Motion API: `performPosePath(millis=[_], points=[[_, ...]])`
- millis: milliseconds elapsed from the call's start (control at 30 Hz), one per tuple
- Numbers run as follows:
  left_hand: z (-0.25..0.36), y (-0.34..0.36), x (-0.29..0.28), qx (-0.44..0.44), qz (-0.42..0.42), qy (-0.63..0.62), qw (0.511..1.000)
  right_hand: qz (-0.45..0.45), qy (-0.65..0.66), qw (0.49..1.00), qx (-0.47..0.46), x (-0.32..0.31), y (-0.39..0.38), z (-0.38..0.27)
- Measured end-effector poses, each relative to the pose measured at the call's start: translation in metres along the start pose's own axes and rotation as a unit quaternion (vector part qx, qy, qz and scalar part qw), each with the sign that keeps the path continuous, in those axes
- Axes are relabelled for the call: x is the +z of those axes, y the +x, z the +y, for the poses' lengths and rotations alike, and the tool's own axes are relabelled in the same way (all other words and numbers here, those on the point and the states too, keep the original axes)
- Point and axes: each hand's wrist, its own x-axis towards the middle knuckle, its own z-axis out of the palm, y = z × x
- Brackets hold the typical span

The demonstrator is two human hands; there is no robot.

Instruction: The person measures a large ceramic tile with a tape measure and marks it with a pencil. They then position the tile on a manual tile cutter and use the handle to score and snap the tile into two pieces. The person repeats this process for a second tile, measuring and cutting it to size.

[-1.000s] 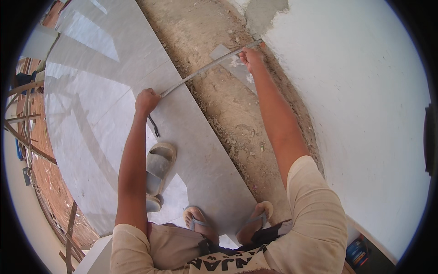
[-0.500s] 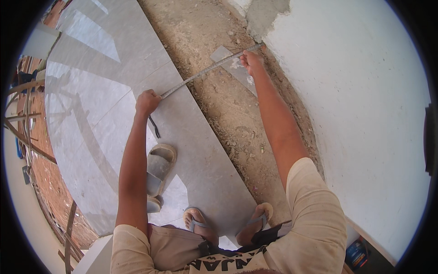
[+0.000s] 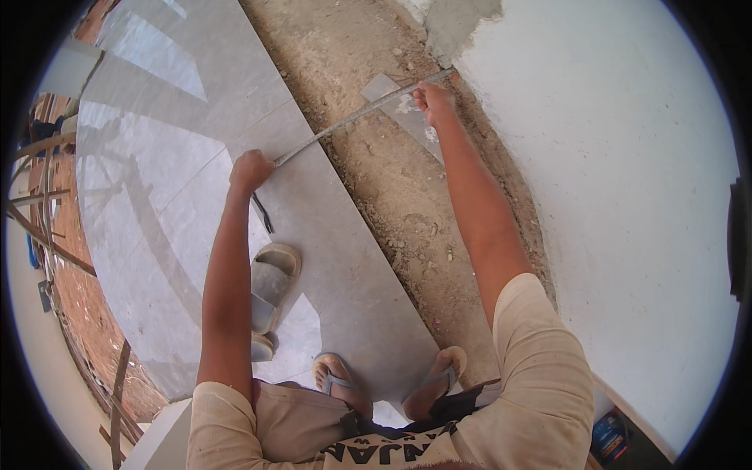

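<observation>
Little had been moved since half a second before: the left hand (image 3: pixel 251 171) and the right hand (image 3: pixel 436 100) were seen only slightly higher, and the long grey strip (image 3: pixel 352 118) was kept stretched between them. At the far left, wooden poles (image 3: pixel 70 259) were seen over red-brown ground (image 3: pixel 86 313). Next to these, a grey tiled floor (image 3: pixel 313 219) was crossed by patches of bright light. Above it, the left hand was held with its fingers closed around the near end of the strip, and a dark strap (image 3: pixel 263 214) was left hanging beneath. Below the strap, grey slippers (image 3: pixel 274 282) were partly covered by the left forearm (image 3: pixel 227 305). Beside them, sandalled feet (image 3: pixel 337 376) were planted.

From the tile edge, the strip was carried slantwise over a channel of bare dirt (image 3: pixel 415 227) and across a flat grey slab (image 3: pixel 415 125) lying there. Near its far end it was pinched by the fingers of the right hand. That end was brought to the foot of the white wall (image 3: pixel 627 196); whether contact was made could not be told.
</observation>
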Motion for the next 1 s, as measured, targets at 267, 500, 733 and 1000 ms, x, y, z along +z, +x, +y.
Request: performPosePath(millis=[267, 500, 733, 1000], points=[[0.001, 0.000, 0.001, -0.020, -0.004, -0.001, 1.000, -0.011, 0.008, 1.000, -0.009, 0.000, 0.007, -0.001], [-0.005, 0.000, 0.003, -0.019, 0.000, 0.019, 1.000, 0.006, -0.005, 1.000, 0.002, 0.006, 0.000, -0.003], [-0.004, -0.001, 0.003, -0.030, -0.002, 0.000, 1.000, -0.012, -0.001, 1.000, -0.005, 0.003, 0.005, 0.002], [0.002, -0.002, -0.007, -0.020, 0.017, 0.001, 1.000, -0.020, -0.002, 1.000, -0.003, 0.003, 0.003, -0.010]])
